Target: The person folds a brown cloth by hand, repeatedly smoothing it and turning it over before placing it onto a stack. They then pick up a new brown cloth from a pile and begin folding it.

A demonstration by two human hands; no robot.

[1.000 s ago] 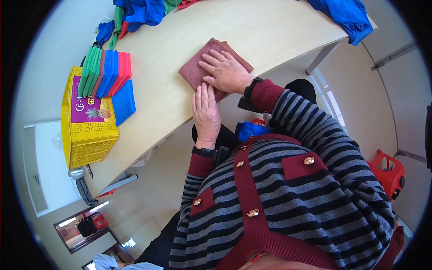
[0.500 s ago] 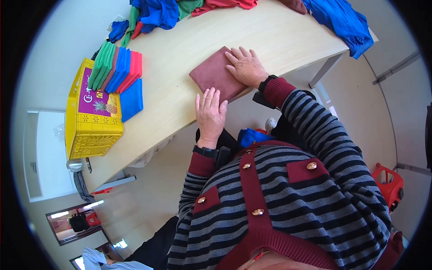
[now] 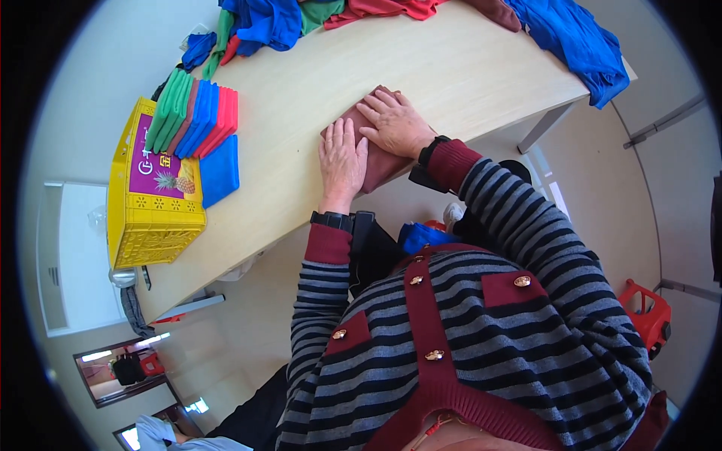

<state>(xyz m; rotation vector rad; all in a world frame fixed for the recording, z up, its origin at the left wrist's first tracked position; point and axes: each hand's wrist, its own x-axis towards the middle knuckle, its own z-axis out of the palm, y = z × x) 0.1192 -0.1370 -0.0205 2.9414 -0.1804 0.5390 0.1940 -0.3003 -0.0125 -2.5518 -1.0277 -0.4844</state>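
Observation:
A folded reddish-brown cloth (image 3: 380, 167) lies at the table's near edge, partly covered by both of my hands. My left hand (image 3: 343, 164) rests flat on its left side, fingers stretched away from me. My right hand (image 3: 398, 126) presses on its upper right part with the fingers spread and pointing left. The two hands nearly meet over the middle of the cloth. To the left, a row of folded green, brown, blue and red cloths (image 3: 197, 116) leans together at a yellow basket (image 3: 158, 229).
Another folded blue cloth (image 3: 221, 173) sits beside the basket. Loose blue cloth (image 3: 267, 22) and red cloth (image 3: 383, 9) lie along the far edge of the table (image 3: 289, 120). More blue cloth (image 3: 571, 45) hangs over the far right corner. A red stool (image 3: 645, 319) stands on the floor at right.
My left hand has moved up and left onto the brown cloth. My right hand has slid slightly left and down, closer to the left one.

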